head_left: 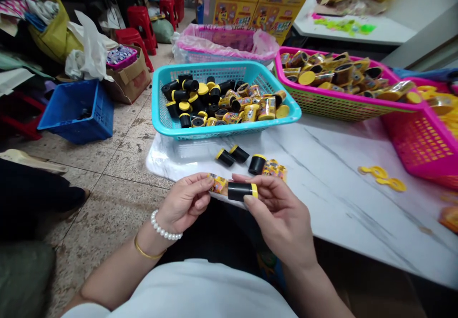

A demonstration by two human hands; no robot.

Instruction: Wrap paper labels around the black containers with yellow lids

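My right hand (282,215) pinches a small black cylinder with a yellow cap (242,190), held sideways near the table's front edge. My left hand (186,201) pinches a yellow printed label sleeve (218,183) right at the cylinder's open black end. Both hands hover over my lap. Just beyond them on the white marble table (322,175) lie three more black cylinders (238,154) and a small stack of yellow sleeves (274,169).
A teal basket (171,127) of black and labelled cylinders sits at the table's corner. Pink baskets (343,106) of labelled pieces stand to the right. Two yellow plastic loops (382,177) lie on the table. A blue crate (75,110) and red stools stand on the floor at left.
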